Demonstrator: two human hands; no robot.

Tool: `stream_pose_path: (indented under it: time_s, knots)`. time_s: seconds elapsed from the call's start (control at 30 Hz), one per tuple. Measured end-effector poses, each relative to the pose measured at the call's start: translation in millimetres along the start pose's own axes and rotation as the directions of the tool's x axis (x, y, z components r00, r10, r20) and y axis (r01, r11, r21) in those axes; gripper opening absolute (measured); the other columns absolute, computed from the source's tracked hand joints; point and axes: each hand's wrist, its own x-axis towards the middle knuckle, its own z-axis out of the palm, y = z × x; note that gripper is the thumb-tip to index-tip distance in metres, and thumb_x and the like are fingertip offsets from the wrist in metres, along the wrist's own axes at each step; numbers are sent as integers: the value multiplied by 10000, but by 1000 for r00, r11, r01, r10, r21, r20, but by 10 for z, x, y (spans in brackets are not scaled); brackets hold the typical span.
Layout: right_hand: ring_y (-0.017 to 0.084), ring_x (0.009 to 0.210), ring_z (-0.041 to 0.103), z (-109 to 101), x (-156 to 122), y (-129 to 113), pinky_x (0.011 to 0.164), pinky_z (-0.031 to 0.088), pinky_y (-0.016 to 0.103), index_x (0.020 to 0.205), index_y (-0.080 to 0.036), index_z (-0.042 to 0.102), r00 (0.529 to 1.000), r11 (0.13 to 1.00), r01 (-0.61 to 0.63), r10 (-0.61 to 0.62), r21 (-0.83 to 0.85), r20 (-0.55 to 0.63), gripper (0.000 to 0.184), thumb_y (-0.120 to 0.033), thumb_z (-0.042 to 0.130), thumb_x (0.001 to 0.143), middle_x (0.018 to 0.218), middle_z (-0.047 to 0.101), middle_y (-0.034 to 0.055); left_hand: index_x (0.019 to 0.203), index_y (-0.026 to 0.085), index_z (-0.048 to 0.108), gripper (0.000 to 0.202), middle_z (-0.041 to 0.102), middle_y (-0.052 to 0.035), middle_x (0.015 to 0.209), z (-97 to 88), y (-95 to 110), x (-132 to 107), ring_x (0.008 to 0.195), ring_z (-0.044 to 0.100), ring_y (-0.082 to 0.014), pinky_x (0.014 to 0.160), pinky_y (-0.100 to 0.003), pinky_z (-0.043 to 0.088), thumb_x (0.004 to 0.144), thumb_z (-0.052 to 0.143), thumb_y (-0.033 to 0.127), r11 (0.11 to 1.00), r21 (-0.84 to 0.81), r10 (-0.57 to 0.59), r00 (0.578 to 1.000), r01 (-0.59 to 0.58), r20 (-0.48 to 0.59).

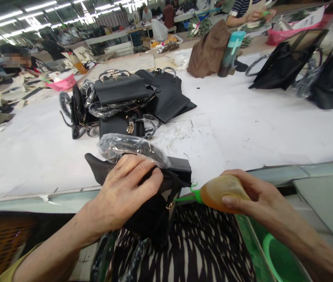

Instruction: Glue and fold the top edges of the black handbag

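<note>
A black handbag [154, 219] lies tilted over the table's front edge, its handle [131, 147] wrapped in clear plastic. My left hand [128, 184] is closed on the upper part of this bag, just below the wrapped handle. In my right hand [248, 192] is a squeeze bottle [221, 192] of amber liquid, lying on its side with its green nozzle pointing left. The nozzle tip is at a small gold-coloured fitting [170, 205] on the bag; whether it touches I cannot tell. My left fingertips are partly hidden in the bag's folds.
A pile of black handbags [122, 90] lies beyond my hands on the white-covered table [237, 129]. Farther back stand a brown bag [209, 49] and a turquoise-capped bottle [232, 53]. More black bags [284, 58] are at right. A co-worker [245, 11] sits across the table.
</note>
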Motion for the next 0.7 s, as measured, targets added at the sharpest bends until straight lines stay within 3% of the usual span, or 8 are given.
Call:
stream_pose_path:
  time_s: [0.13,0.7]
  knots:
    - [225,755,607,9,-22,30,613,475,289,976,-241,599,998,996,-30,26,87,55,307,-445,654,753,834,647,13,1040,137,544,208,604,-118,1020,27,-23,-8,940,511,-225,836,-364,422,849,470,105,1000,13,6,1000,-6,-5]
    - [234,781,626,76,-117,14,618,493,277,982,-255,637,994,966,-92,75,243,78,407,-459,726,642,871,688,2,1017,137,526,188,621,-121,1022,55,-97,89,907,523,-229,767,-369,458,842,470,103,1000,2,18,1000,-18,-15]
